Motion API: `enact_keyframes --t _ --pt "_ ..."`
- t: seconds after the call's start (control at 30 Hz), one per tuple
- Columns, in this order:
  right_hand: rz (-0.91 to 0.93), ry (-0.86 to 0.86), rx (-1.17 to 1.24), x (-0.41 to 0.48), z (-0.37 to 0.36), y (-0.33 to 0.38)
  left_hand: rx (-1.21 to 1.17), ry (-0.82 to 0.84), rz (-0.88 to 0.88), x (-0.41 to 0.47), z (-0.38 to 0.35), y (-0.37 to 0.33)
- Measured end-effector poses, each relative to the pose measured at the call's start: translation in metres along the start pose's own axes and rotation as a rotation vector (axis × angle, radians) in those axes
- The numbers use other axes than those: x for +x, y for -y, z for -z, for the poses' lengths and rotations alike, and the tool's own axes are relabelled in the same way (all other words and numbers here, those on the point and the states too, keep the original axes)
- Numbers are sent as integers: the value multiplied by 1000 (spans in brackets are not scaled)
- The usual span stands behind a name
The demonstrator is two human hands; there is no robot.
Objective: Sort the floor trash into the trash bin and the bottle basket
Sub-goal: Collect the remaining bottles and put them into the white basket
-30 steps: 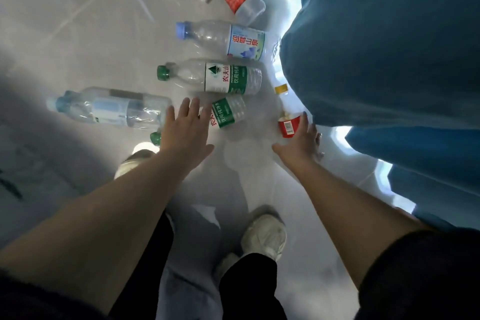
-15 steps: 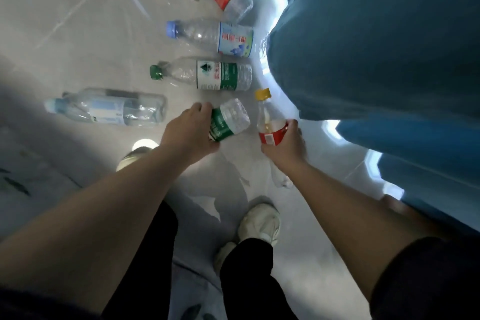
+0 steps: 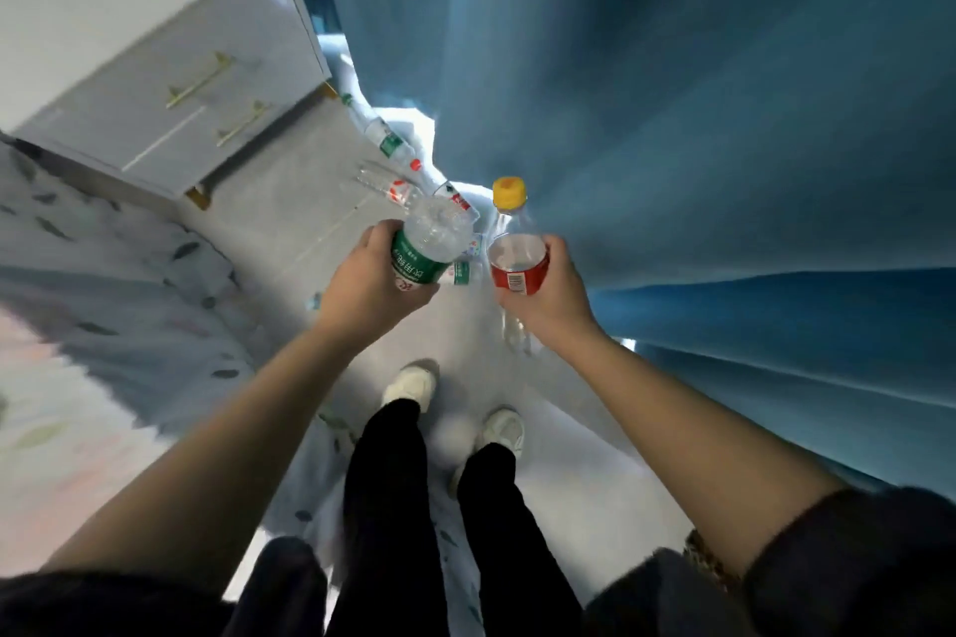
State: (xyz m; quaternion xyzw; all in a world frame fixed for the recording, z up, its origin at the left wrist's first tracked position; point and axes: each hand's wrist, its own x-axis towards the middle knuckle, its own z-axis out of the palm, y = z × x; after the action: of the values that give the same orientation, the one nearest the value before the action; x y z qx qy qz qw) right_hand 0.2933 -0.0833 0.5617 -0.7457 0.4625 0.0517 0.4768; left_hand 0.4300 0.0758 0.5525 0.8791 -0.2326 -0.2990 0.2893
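My left hand [image 3: 370, 282] is closed around a clear plastic bottle with a green label [image 3: 424, 246], held above the floor with its base pointing away from me. My right hand [image 3: 551, 295] grips a clear bottle with a red label and a yellow cap [image 3: 512, 228], cap pointing up. Both bottles are lifted off the grey floor, side by side and slightly apart. Further ahead, several more empty bottles [image 3: 385, 140] lie on the floor along the curtain's edge. No trash bin or bottle basket is in view.
A blue curtain [image 3: 698, 93] fills the right side, close to my right arm. A grey cabinet with gold handles [image 3: 196, 88] stands at the upper left. A patterned bedspread [image 3: 103, 285] lies at my left. My white shoes [image 3: 411, 385] stand on the narrow strip of floor.
Both hands closed on their bottles and lifted them off the floor. My view has risen, so the cabinet and bed now show and the remaining bottles look farther away.
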Motion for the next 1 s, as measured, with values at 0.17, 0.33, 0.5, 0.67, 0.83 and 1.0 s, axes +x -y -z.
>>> enact_keyframes --t 0.17,0.33,0.5,0.67,0.83,1.0 --pt "74 -109 93 -99 68 77 -109 -81 -132 -71 80 -77" --pt "80 -273 215 -169 106 108 -217 -24 -244 -118 125 -117" --pt "93 -422 351 -218 131 109 -218 70 -380 -147 131 -150" --pt "90 -574 464 -268 156 82 -158 172 -521 -162 108 -202" --pt "37 -708 524 -332 186 21 -144 297 -649 -201 57 -265" --pt "-22 -847 512 -421 219 -63 -168 438 -713 -283 -28 -309"
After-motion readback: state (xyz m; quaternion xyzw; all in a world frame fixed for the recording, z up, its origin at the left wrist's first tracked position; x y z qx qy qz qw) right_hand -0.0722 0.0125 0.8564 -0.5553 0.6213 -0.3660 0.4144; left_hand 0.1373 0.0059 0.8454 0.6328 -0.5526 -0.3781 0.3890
